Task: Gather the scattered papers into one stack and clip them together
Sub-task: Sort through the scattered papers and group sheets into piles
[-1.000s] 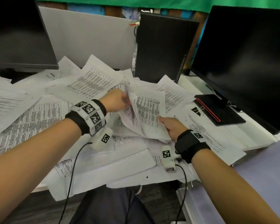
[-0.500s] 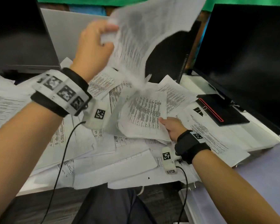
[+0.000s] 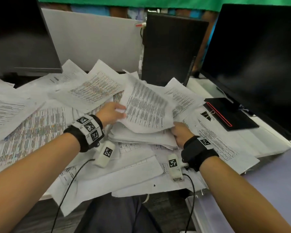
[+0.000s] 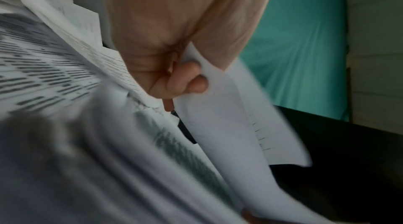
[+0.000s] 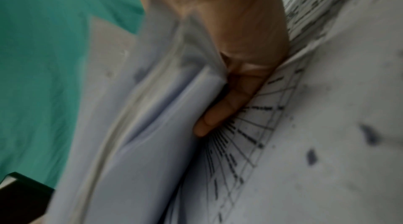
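Observation:
Printed white papers lie scattered over the desk. A gathered stack sits in the middle, its right end gripped by my right hand, thumb on top and fingers underneath. My left hand pinches the left edge of a printed sheet that lies curled over the stack; in the left wrist view the curled fingers hold that sheet. A black binder clip rests on papers to the right of the stack, apart from both hands.
A dark monitor with a black, red-lined base stands at the right. Another monitor is at the back left, and a black computer tower behind the stack. Several sheets overhang the desk's front edge.
My left hand, which had lifted a sheet high above the desk, has come down and laid it over the stack. The right hand has kept its grip on the stack's right end.

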Demonstrator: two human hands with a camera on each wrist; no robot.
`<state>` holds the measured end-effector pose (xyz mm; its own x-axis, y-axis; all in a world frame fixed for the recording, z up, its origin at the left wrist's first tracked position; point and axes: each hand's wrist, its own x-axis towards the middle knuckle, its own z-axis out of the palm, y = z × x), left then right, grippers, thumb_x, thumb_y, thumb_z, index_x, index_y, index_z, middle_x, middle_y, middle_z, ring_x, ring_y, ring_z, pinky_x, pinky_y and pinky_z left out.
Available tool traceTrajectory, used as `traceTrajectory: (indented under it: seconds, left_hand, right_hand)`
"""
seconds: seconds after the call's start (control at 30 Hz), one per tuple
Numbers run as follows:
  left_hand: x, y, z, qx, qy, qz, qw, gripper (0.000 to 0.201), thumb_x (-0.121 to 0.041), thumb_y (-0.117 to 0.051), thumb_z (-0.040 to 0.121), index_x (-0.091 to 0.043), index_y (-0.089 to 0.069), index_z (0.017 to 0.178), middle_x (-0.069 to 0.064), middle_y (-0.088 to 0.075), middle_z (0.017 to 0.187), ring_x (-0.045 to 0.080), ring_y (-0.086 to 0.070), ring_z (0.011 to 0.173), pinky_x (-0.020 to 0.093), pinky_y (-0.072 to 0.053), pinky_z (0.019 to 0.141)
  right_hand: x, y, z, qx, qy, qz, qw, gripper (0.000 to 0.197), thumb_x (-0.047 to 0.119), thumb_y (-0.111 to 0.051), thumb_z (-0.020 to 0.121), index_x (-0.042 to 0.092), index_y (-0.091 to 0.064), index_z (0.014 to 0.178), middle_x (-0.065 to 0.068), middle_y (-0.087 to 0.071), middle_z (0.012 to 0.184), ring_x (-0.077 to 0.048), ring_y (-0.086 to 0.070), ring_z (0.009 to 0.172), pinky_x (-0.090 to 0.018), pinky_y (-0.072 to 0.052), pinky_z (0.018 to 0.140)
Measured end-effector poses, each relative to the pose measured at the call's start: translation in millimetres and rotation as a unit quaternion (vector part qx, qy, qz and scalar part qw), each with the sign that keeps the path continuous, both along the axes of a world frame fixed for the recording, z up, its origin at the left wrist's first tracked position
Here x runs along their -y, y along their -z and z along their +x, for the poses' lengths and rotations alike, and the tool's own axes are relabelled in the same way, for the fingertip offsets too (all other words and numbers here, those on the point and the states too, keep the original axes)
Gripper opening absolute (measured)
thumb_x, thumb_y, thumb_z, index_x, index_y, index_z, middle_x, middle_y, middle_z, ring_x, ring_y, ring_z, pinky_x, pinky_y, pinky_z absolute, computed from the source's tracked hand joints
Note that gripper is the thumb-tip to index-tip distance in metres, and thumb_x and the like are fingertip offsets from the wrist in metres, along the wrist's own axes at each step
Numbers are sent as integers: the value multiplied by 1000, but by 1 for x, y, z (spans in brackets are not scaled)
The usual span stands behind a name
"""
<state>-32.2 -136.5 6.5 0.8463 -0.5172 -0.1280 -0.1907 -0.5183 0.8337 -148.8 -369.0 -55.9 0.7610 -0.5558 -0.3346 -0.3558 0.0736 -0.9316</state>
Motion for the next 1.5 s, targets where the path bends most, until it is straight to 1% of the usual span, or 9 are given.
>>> traceTrajectory:
  seconds: [0.17, 0.37, 0.53, 0.7, 0.87, 1.0, 1.2, 1.37, 1.5]
  left_hand:
    - [-7, 19, 5, -23, 18, 62, 998, 41, -14, -67, 86, -15, -56, 125, 4, -48, 139, 28, -52, 120, 33, -45, 92]
    - [5, 29, 1, -27, -4, 134, 991, 81, -30, -67, 84, -20, -18, 148, 10, -30, 148, 31, -45, 123, 39, -47, 97]
    - [14, 31, 5, -102, -91, 61, 989, 44, -21, -50, 93, 3, -36, 127, 10, -54, 106, 27, -56, 94, 39, -50, 87]
    - [-4, 15, 40, -177, -63, -108, 976, 111, -76, -74, 47, -16, -45, 136, 5, -58, 132, 27, -55, 120, 50, -40, 104]
    - [10, -83, -12, 31, -31, -302, 952, 20, -25, -49, 98, -22, -50, 117, -12, -60, 108, -5, -57, 100, 14, -47, 85]
    - [7, -117, -32, 147, -11, -374, 916, 23, -20, -57, 94, -18, -53, 116, -15, -61, 101, -14, -59, 87, 6, -47, 77]
    - [-18, -66, -13, 13, 85, -235, 968, 64, -48, -72, 73, -24, -51, 128, -4, -58, 130, 11, -54, 119, 39, -39, 106]
    - [-18, -30, -10, -35, 107, -57, 992, 89, -53, -72, 68, -22, -35, 143, -3, -46, 143, 15, -45, 130, 41, -30, 113]
    - [-9, -39, -1, -67, 4, -170, 983, 48, -32, -73, 79, -15, -56, 121, 3, -66, 117, 17, -64, 103, 37, -50, 93]
  right_hand:
    - [9, 13, 10, -33, 4, 5, 999, 33, 18, -66, 91, -6, -66, 114, -21, -70, 114, -39, -66, 108, -57, -49, 99]
    - [0, -6, 4, -6, 6, 67, 998, 74, 66, -59, 82, 15, -56, 136, -4, -60, 136, -27, -59, 122, -46, -44, 109]
    - [-8, -13, -3, 47, -53, 52, 996, 51, 5, -65, 92, 7, -50, 141, -13, -64, 130, -31, -63, 117, -51, -48, 102]
    - [-5, -49, -16, 136, -119, 49, 982, 47, 5, -58, 96, 13, -48, 142, -9, -65, 132, -27, -63, 120, -51, -48, 103]
    - [-19, -112, -10, 226, -127, -88, 962, 52, 16, -65, 93, 14, -48, 142, -4, -63, 134, -22, -61, 123, -50, -48, 105]
    - [-27, -144, -13, 290, -99, -161, 938, 56, 29, -68, 91, 16, -48, 142, 3, -61, 137, -13, -58, 126, -44, -45, 109]
    - [-35, -125, -27, 225, -158, -132, 952, 46, 24, -74, 84, 35, -54, 124, 12, -68, 121, -2, -65, 110, -20, -51, 87]
    - [-44, -96, -17, 173, -102, -108, 974, 31, 20, -76, 84, 30, -60, 108, 20, -66, 102, 6, -62, 92, -20, -49, 86]
    - [-35, -106, 8, 220, -63, -96, 969, 18, 20, -70, 91, 31, -65, 104, 7, -73, 108, -7, -71, 97, -21, -57, 80]
